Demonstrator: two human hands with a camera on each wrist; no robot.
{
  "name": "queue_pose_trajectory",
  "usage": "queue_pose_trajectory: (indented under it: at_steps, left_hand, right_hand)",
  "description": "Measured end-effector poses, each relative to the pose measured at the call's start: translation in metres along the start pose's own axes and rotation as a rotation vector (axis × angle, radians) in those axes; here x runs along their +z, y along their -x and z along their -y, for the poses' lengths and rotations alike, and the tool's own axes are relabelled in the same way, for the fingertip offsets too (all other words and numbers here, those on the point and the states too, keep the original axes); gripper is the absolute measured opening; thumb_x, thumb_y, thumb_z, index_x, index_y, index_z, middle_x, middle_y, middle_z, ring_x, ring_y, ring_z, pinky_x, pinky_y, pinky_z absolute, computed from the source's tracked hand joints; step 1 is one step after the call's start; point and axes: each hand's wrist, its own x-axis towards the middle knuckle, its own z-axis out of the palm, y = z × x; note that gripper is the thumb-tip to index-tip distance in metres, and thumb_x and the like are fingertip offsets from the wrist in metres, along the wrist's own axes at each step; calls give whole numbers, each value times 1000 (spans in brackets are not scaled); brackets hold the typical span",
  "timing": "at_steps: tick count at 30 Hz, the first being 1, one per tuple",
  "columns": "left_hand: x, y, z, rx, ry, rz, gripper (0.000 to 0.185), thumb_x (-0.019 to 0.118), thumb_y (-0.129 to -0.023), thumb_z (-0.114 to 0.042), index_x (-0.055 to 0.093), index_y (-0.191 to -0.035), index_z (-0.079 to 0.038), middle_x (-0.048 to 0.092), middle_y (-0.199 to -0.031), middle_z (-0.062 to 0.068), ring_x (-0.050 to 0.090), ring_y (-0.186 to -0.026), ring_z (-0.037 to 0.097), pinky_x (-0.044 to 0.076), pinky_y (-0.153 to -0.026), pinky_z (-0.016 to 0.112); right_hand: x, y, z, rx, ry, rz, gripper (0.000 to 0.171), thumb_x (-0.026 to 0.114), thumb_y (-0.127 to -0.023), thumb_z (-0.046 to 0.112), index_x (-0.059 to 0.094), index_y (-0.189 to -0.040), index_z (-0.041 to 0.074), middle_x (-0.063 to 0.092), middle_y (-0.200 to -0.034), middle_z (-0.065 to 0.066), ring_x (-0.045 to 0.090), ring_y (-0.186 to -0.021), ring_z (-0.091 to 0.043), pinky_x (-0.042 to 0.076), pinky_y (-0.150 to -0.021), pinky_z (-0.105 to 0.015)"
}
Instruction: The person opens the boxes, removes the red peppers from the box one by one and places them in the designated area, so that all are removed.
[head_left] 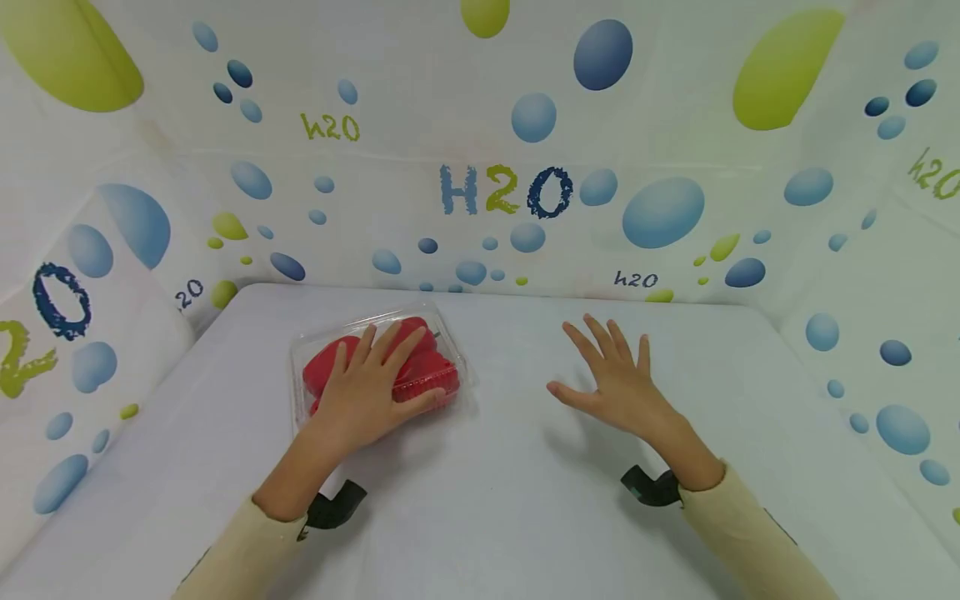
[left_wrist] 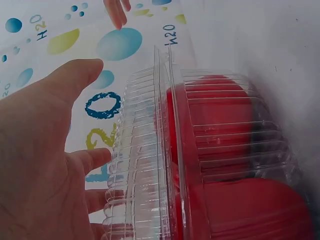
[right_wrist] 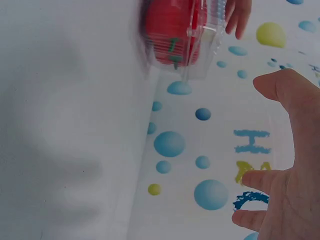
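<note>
On the left half of the table sits a clear plastic clamshell box (head_left: 442,329) with several red things inside, rounded and smooth; a green bit shows on one red piece (right_wrist: 167,30) in the right wrist view. My left hand (head_left: 363,400) is over the box's near left part, fingers spread and straight, and overlaps the lid in the head view. In the left wrist view its fingertips (left_wrist: 102,157) come right at the ribbed lid. My right hand (head_left: 618,387) hovers over the table right of the box, fingers spread, holding nothing.
A white-covered table (head_left: 495,500) carries the box. Behind and at both sides stands a white sheet (head_left: 420,133) printed with blue and green drops and H2O lettering. Dark bands (head_left: 337,504) show at both wrists, below beige sleeves (head_left: 240,550).
</note>
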Motion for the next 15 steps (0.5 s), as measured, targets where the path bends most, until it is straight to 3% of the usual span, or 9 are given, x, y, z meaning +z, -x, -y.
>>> queue_pose_trajectory:
  at_steps: [15]
  left_hand:
    - [4,8,6,8,21,-18,88,64,-76,-58,26,-147,-23,24,-151,12,15,-140,40,11,-108,66]
  right_hand:
    - [15,-6,22,-69,-4,6,84,53,-80,66,18,-148,31,13,-156,-6,4,-143,-36,-5,-104,-69]
